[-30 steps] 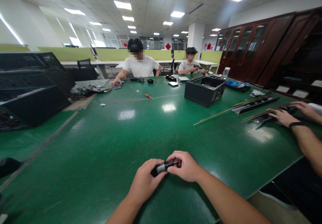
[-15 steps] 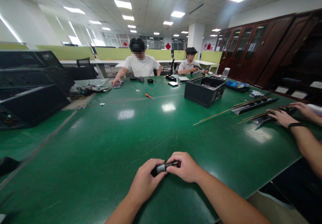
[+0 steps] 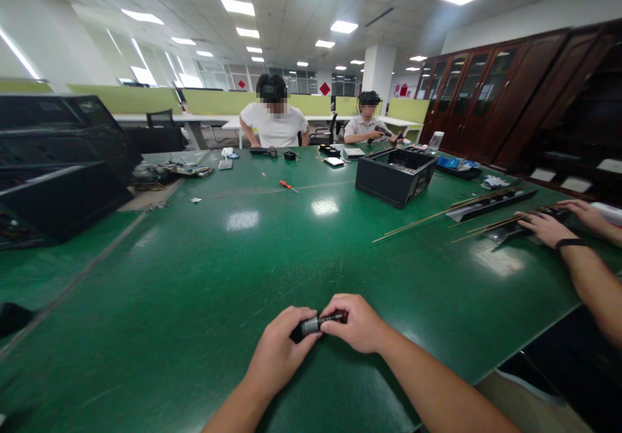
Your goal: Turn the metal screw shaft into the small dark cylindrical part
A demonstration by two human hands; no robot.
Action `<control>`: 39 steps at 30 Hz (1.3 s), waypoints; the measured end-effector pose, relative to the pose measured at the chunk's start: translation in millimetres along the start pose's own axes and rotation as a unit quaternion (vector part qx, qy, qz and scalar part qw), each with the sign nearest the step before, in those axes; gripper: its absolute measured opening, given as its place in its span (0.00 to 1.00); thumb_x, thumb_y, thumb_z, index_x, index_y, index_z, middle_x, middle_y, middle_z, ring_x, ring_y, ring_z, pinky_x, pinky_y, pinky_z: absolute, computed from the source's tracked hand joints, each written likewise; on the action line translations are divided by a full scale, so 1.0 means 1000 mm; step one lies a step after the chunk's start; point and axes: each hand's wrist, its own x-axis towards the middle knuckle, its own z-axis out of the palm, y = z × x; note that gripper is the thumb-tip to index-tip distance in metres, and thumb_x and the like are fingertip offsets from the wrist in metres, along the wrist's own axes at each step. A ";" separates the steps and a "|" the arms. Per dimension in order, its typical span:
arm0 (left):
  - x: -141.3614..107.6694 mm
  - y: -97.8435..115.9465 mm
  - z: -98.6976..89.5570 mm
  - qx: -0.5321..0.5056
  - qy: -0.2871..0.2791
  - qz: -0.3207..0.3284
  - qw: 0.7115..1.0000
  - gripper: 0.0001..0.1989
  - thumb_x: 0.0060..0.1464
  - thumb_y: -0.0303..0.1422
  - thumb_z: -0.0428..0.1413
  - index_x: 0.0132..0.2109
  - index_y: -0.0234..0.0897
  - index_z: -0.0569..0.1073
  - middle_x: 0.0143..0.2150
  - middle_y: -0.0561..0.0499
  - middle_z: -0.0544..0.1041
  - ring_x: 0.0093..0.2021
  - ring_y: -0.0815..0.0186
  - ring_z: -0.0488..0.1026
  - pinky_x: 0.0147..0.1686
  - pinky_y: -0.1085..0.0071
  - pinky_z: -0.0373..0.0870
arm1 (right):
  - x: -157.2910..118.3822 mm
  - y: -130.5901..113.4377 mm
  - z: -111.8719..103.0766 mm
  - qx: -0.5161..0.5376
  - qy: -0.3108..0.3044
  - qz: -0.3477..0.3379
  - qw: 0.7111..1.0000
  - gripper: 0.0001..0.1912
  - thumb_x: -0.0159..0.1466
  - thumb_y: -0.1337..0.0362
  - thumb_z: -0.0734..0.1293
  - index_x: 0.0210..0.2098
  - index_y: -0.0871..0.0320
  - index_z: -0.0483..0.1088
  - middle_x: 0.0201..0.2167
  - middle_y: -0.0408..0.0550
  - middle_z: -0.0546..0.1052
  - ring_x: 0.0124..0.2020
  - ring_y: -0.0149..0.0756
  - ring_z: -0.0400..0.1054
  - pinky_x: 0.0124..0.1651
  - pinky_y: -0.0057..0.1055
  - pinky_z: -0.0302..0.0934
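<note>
Low in the middle of the head view, my left hand (image 3: pixel 283 343) is closed around the wide end of a silver-and-black cylindrical part (image 3: pixel 310 326). The thumb and fingers of my right hand (image 3: pixel 358 324) pinch its narrower dark end, which looks reddish near the tip. The part lies nearly level, just above the green tabletop (image 3: pixel 208 297). My fingers hide some of it, and I cannot tell whether it is one piece or two fitted together.
An orange screwdriver (image 3: pixel 287 186) lies farther up the table. A black open computer case (image 3: pixel 396 175) stands right of centre. Long thin rods (image 3: pixel 418 225) lie at right, near another person's hands (image 3: pixel 547 227). Dark computer cases (image 3: pixel 63 170) stand at left. Two people sit across the table.
Across the table, the person in white has drawn a hand back from the small item at the far left. My hands and the cylindrical part stay almost still.
</note>
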 end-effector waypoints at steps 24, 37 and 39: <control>0.001 0.000 -0.003 0.013 0.023 0.001 1.000 0.10 0.55 0.33 0.60 0.46 0.41 0.75 0.40 0.48 0.79 0.40 0.62 0.77 0.42 0.68 0.75 | 0.001 0.000 -0.001 0.038 0.013 0.020 0.999 0.04 0.56 0.66 0.72 0.33 0.59 0.78 0.27 0.42 0.72 0.27 0.29 0.64 0.29 0.25 0.55; 0.001 0.001 -0.005 0.019 0.043 0.019 0.999 0.11 0.55 0.32 0.61 0.46 0.41 0.76 0.40 0.50 0.80 0.40 0.63 0.78 0.42 0.69 0.76 | 0.002 0.005 0.004 0.077 0.020 0.039 0.996 0.06 0.56 0.65 0.73 0.33 0.60 0.77 0.27 0.41 0.71 0.24 0.27 0.62 0.27 0.24 0.54; 0.001 0.001 -0.005 0.021 0.041 0.017 0.999 0.11 0.55 0.33 0.61 0.46 0.41 0.76 0.40 0.50 0.80 0.40 0.63 0.78 0.42 0.69 0.76 | 0.002 0.006 0.004 0.079 0.021 0.044 0.996 0.06 0.56 0.65 0.73 0.33 0.60 0.77 0.26 0.41 0.72 0.24 0.27 0.62 0.27 0.24 0.54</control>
